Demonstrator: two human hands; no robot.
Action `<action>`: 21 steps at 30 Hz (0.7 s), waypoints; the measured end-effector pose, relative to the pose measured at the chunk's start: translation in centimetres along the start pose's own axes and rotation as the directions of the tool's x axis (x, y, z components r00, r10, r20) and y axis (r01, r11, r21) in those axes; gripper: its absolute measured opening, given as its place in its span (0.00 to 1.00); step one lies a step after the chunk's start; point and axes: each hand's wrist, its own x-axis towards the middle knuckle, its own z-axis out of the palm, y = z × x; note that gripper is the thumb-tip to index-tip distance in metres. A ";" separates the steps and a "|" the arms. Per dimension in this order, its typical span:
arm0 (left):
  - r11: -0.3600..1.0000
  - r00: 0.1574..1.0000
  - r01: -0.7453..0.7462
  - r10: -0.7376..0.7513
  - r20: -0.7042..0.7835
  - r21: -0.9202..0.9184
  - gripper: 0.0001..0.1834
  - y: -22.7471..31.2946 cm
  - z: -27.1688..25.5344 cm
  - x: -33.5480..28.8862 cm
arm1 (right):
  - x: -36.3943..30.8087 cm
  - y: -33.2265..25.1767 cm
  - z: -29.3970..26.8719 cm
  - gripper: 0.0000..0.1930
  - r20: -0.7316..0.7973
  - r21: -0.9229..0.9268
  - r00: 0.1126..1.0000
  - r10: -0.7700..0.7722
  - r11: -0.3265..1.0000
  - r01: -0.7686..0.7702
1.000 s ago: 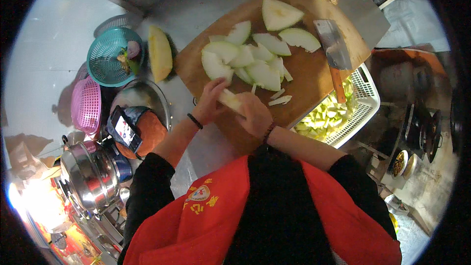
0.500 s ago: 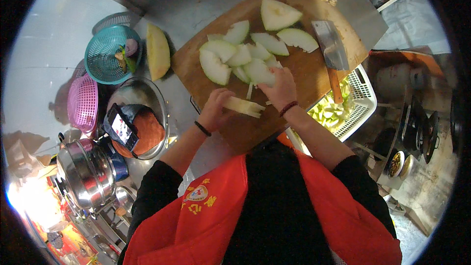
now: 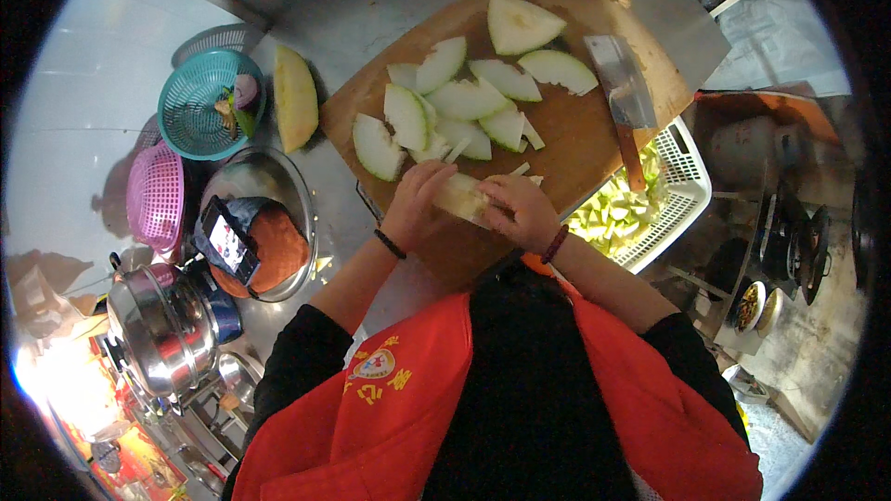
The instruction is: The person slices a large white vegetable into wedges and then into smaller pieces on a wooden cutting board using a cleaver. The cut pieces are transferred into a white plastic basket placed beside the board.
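Both my hands are together at the near edge of a wooden cutting board (image 3: 580, 144). My left hand (image 3: 415, 206) grips a pale, thick piece of winter melon (image 3: 459, 193) from its left side. The fingers of my right hand (image 3: 522, 211) are curled over the same piece's right end. Beyond them lie several white winter melon slices (image 3: 464, 99) with thin green rind, some overlapping, and a few narrow strips (image 3: 532, 133). A cleaver (image 3: 620, 74) rests on the board's right side, its wooden handle sticking out over the white basket.
A white plastic basket (image 3: 694, 167) of cut green-white pieces stands at the board's right. To the left are a yellowish melon wedge (image 3: 295, 97), a teal colander (image 3: 176, 93), a pink basket (image 3: 153, 190), a metal basin (image 3: 302, 186) with a phone (image 3: 229, 243), and a steel pot (image 3: 162, 334).
My right hand has left the slices and moved nearer onto the piece in my left hand. Several slices have shifted and spread, one toward the board's left side.
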 end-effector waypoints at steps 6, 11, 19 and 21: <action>0.985 0.992 0.070 -0.052 -0.113 0.158 0.31 1.1 2.3 -0.8 | -0.4 -0.8 2.9 0.29 -0.176 -0.137 0.984 0.005 0.990 -0.030; 0.989 0.979 0.148 -0.148 -0.140 -0.006 0.33 1.9 2.1 -2.3 | -1.0 1.5 2.6 0.30 -0.090 -0.038 0.995 -0.052 0.998 0.048; 0.980 0.959 0.201 -0.198 -0.203 -0.007 0.39 3.2 3.7 -2.6 | -1.3 0.8 2.3 0.37 0.007 -0.020 0.998 -0.070 0.997 0.070; 0.980 0.968 0.198 -0.193 -0.160 0.017 0.38 3.0 3.7 -3.0 | -1.4 1.3 2.0 0.39 0.046 -0.168 0.995 -0.089 0.981 0.096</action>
